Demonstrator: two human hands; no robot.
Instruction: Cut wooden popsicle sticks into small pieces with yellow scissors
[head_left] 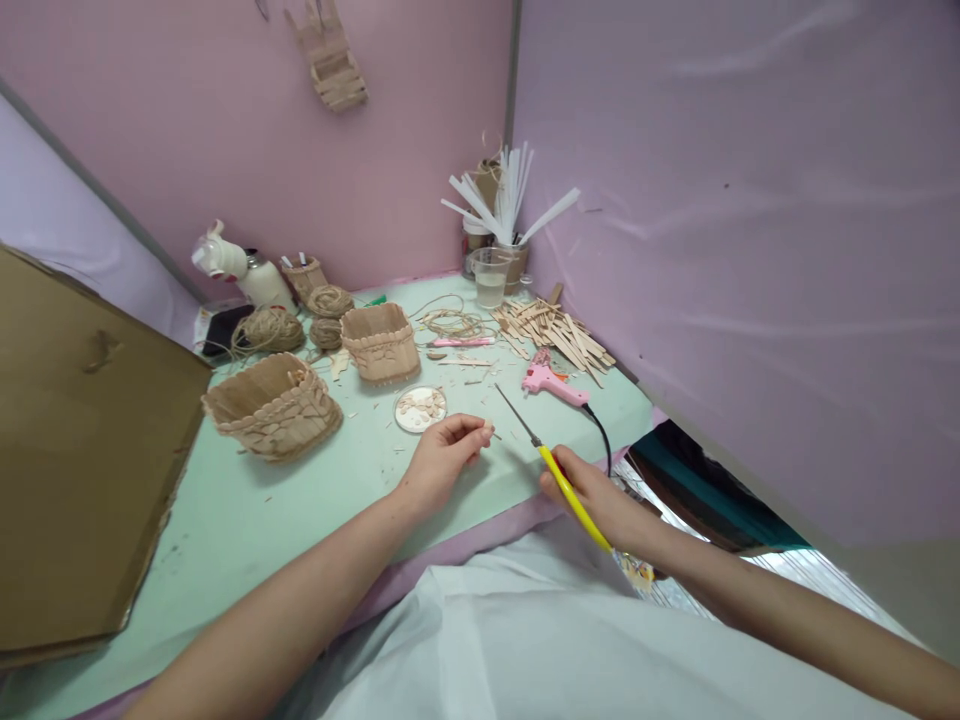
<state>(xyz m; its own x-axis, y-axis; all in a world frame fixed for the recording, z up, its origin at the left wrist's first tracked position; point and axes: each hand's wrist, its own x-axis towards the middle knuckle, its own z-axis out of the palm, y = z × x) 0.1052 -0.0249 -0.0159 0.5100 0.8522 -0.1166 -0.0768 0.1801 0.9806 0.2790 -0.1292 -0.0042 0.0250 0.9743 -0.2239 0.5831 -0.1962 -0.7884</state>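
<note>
My left hand (444, 455) hovers over the mint-green table (247, 510), its fingertips pinched on a small pale wooden piece (486, 432). My right hand (592, 492) is closed around the yellow handles of a pair of scissors (551, 465); the thin metal blades point up and left toward a small round dish of wood bits (421, 408). The two hands are a short gap apart near the table's front edge. A woven stick basket (271, 405) sits to the left of the left hand.
A second stick basket (381, 342), twine balls (268, 328), a pile of craft sticks (553, 330), a pink glue gun (553, 382) with black cord, a plastic cup (491, 276) and a pot of white strips (510, 215) stand behind. Cardboard (75, 450) leans left; pink walls enclose.
</note>
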